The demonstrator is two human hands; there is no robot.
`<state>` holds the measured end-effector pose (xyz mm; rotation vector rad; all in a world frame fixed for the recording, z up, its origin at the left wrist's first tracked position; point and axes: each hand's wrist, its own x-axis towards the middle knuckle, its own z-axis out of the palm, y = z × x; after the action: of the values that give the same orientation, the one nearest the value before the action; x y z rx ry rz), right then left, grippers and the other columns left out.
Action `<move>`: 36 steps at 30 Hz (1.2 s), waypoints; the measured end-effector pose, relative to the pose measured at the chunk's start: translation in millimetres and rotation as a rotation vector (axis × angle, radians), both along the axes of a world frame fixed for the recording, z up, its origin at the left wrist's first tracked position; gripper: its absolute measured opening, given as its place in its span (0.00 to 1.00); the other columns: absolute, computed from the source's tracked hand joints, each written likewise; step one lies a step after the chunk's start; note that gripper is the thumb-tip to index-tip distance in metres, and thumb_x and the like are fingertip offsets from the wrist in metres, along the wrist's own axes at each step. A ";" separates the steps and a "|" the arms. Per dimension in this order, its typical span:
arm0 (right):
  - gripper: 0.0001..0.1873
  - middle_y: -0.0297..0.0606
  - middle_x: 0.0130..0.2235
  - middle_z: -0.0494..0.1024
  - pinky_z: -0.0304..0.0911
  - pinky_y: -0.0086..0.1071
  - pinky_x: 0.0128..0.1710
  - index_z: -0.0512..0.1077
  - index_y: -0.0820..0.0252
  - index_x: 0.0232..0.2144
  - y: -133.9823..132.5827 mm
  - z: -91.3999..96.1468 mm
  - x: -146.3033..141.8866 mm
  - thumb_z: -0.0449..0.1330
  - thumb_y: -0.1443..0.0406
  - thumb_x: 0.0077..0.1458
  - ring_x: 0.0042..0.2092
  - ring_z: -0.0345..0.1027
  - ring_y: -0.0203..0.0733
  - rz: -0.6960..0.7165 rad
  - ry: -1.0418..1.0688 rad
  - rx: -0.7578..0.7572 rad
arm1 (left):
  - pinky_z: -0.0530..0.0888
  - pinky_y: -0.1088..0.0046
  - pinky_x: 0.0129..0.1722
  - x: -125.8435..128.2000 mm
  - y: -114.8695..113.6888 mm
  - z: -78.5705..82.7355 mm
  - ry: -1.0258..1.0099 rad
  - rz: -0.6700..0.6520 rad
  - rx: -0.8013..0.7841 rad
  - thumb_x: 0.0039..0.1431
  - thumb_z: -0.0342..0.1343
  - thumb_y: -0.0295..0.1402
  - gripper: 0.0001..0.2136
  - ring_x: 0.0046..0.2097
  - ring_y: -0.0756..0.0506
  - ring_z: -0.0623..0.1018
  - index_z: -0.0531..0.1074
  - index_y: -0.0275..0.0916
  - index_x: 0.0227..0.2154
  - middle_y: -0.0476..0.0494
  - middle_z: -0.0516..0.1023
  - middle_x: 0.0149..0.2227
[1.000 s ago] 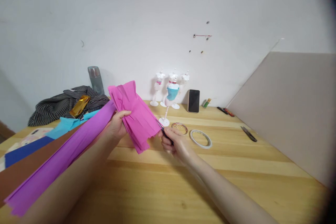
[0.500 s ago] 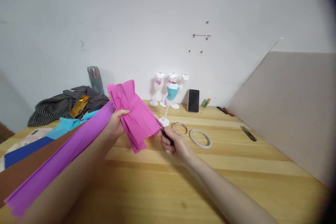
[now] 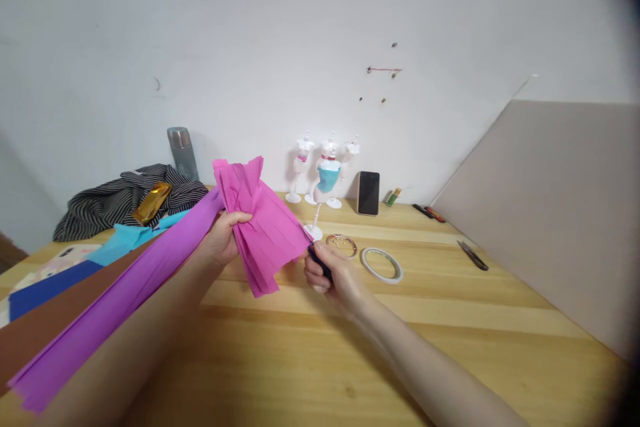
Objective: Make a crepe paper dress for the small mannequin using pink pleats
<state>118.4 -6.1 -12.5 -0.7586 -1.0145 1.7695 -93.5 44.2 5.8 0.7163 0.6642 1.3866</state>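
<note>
My left hand [image 3: 223, 238] grips a folded stack of pink tissue paper [image 3: 263, 221], held up above the wooden table [image 3: 380, 347]; the paper's edge is cut into strips. My right hand [image 3: 331, 271] is closed around dark-handled scissors [image 3: 318, 259], whose blades meet the paper's right edge. A long purple sheet [image 3: 115, 307] lies over my left forearm.
Behind the hands stand small white mannequin figures [image 3: 327, 173], one in a blue dress, and a phone [image 3: 369, 193] leans on the wall. A tape ring [image 3: 383, 263] and a metal ring [image 3: 342, 244] lie to the right. Striped cloth [image 3: 120, 197], a flask [image 3: 181, 151], coloured sheets sit left; snips [image 3: 473, 255] right.
The pink paper has shifted slightly right and turned, and my right hand with the scissors has moved in closer against its edge.
</note>
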 end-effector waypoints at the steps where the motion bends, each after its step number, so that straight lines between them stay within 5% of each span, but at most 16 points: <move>1: 0.23 0.23 0.18 0.55 0.29 0.25 0.18 0.70 0.64 0.27 0.0 0.3 0.0 0.67 0.49 0.43 0.17 0.38 0.24 0.002 0.003 -0.005 | 0.74 0.61 0.46 -0.6 -0.2 1.5 0.006 0.008 -0.001 0.42 0.58 0.23 0.21 0.41 0.40 0.79 0.72 0.32 0.44 0.40 0.80 0.37; 6: 0.24 0.23 0.18 0.55 0.30 0.25 0.18 0.71 0.65 0.28 0.5 1.4 1.5 0.67 0.48 0.44 0.17 0.38 0.23 0.026 -0.010 -0.020 | 0.76 0.64 0.43 -2.5 2.3 7.6 0.011 0.056 -0.056 0.43 0.57 0.20 0.21 0.38 0.41 0.79 0.73 0.37 0.44 0.42 0.80 0.36; 11: 0.24 0.22 0.17 0.55 0.30 0.25 0.17 0.71 0.64 0.28 2.6 -2.1 0.7 0.67 0.48 0.42 0.17 0.38 0.23 0.002 -0.023 -0.032 | 0.77 0.65 0.40 1.5 6.8 2.0 0.041 0.117 -0.091 0.44 0.60 0.20 0.18 0.36 0.42 0.80 0.73 0.32 0.41 0.41 0.80 0.34; 17: 0.26 0.21 0.17 0.54 0.29 0.24 0.17 0.69 0.63 0.29 0.2 -8.0 -5.9 0.66 0.46 0.43 0.17 0.37 0.24 -0.019 -0.076 -0.077 | 0.76 0.64 0.44 7.6 5.2 -9.0 0.042 -0.044 0.025 0.48 0.64 0.26 0.11 0.40 0.41 0.80 0.75 0.34 0.36 0.39 0.81 0.38; 26: 0.29 0.21 0.16 0.55 0.29 0.23 0.16 0.59 0.59 0.23 -11.9 4.3 -9.9 0.67 0.45 0.39 0.16 0.36 0.23 0.026 -0.036 -0.141 | 0.76 0.66 0.39 -5.7 5.6 -8.1 0.054 -0.078 -0.070 0.44 0.58 0.22 0.10 0.33 0.44 0.79 0.75 0.34 0.32 0.44 0.80 0.30; 36: 0.31 0.22 0.14 0.52 0.33 0.25 0.15 0.55 0.57 0.17 -11.0 7.2 -5.1 0.62 0.40 0.43 0.15 0.39 0.25 0.019 -0.251 0.068 | 0.76 0.64 0.38 -11.9 5.3 -4.8 0.052 -0.150 -0.070 0.40 0.57 0.21 0.13 0.32 0.42 0.80 0.75 0.31 0.33 0.41 0.81 0.30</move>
<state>113.4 -17.0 -5.3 -0.9471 -1.2446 1.6751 -105.4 49.5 1.0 0.7335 0.6832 1.2055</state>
